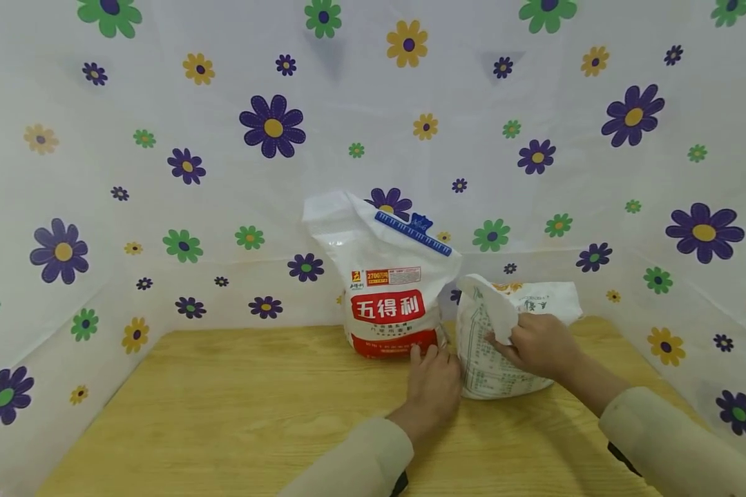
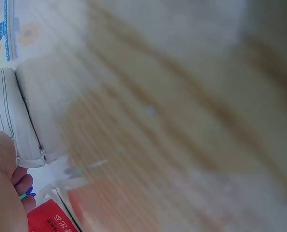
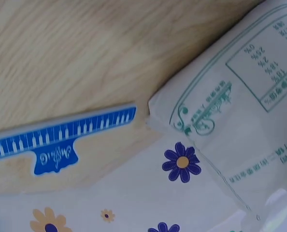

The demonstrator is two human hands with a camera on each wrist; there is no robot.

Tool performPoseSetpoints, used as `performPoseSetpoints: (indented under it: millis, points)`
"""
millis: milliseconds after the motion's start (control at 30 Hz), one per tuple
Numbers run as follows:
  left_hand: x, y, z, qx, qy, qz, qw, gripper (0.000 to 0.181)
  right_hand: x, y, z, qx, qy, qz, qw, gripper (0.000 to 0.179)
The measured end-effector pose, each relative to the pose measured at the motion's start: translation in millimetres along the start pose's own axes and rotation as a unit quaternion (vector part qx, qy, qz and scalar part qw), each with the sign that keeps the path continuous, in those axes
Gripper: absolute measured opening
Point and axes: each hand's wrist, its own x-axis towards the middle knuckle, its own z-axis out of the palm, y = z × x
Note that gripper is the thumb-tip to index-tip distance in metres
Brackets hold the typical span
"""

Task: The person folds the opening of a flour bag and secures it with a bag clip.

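A white bag with green print [image 1: 494,352] stands at the right of the table, its top partly folded over. My right hand [image 1: 543,345] pinches the folded top edge between thumb and curled fingers. On the table at this bag's lower left side, my left hand [image 1: 434,383] rests with fingers loosely bent; its thumb is hidden in the head view. The left wrist view has the left fingers [image 2: 22,186] right by the bag's bottom corner. Farther left, a white and red flour bag [image 1: 388,304] leans, with a blue clip [image 1: 413,233] across its upper right edge.
In the right wrist view a blue clip with piano-key marks [image 3: 61,133] is near the green-print bag. The wooden table [image 1: 236,400] runs to a flower-print cloth [image 1: 373,90] hung behind and at both sides.
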Motion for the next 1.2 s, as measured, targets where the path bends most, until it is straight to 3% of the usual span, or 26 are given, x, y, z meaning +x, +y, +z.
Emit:
performPoseSetpoints:
  millis: [633,767,1200]
  points:
    - [-19.2,-15.8,-2.0,0.015,0.013,0.047,0.9987,0.022,20.9,4.4,-25.1,0.036,0.02,-0.007,0.9991,0.06]
    - [-23.7,-22.2,-2.9,0.009,0.012,0.057,0.9983,0.024,27.9,3.8,-29.0,0.04,0.033,-0.014,0.9986,0.058]
    - [-41.0,-43.5,-2.6,-0.045,0.052,0.078,0.9946,0.025,50.4,3.1,-36.7,0.022,0.062,-0.032,0.9973,0.057]
